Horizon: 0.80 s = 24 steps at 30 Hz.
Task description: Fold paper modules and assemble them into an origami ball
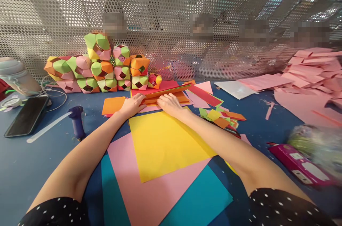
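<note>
Both my arms reach forward to a sheet of orange paper (152,100) that is partly folded over, lying on a stack of coloured sheets. My left hand (133,105) grips the left part of its fold with bent fingers. A short way to the right, my right hand (170,105) has its fingers curled down on the same fold. Under and behind them is red paper (168,85). Nearer to me lies a large yellow sheet (168,144), overlapping a pink sheet (157,190) and a teal sheet (200,194).
Folded paper balls (101,69) are piled against the perforated metal screen (160,12). Left are a phone (28,116), a bottle (20,76) and a blue-handled tool (78,122). Right are paper scraps (224,118), pink strips (312,71) and a magenta packet (299,163).
</note>
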Each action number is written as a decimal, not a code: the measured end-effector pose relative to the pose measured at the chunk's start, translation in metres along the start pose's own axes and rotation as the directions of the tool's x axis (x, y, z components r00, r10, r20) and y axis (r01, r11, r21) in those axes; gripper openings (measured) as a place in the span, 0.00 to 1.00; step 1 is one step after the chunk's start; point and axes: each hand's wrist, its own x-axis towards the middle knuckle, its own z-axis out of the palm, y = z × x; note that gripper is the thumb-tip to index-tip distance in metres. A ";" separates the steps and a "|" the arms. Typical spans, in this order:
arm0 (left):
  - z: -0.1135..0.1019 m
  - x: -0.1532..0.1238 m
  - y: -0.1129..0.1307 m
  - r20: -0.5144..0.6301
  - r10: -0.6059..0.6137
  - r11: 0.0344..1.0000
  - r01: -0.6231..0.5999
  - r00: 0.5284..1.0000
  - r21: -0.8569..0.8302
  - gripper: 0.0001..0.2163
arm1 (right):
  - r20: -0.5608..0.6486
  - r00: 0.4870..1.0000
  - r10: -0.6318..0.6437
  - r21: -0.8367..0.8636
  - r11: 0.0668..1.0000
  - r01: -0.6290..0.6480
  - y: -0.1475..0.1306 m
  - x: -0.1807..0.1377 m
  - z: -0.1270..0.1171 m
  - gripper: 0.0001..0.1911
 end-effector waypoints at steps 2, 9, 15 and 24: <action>0.000 0.000 0.000 0.005 -0.003 1.000 0.003 1.000 -0.005 0.17 | -0.001 1.000 0.016 -0.003 1.000 -0.016 -0.002 0.001 0.001 0.14; -0.003 0.001 0.002 0.007 -0.051 0.999 0.051 0.999 -0.016 0.21 | -0.005 1.000 -0.011 0.000 1.000 0.011 -0.004 -0.002 -0.010 0.15; -0.003 0.002 0.002 0.021 -0.072 0.997 0.072 0.997 -0.016 0.22 | 0.019 0.996 -0.083 -0.011 0.996 0.084 0.001 -0.002 -0.019 0.14; -0.003 0.001 0.001 0.031 -0.082 0.997 0.082 0.996 0.004 0.23 | -0.036 0.988 -0.151 -0.051 0.987 0.149 0.021 0.003 -0.007 0.13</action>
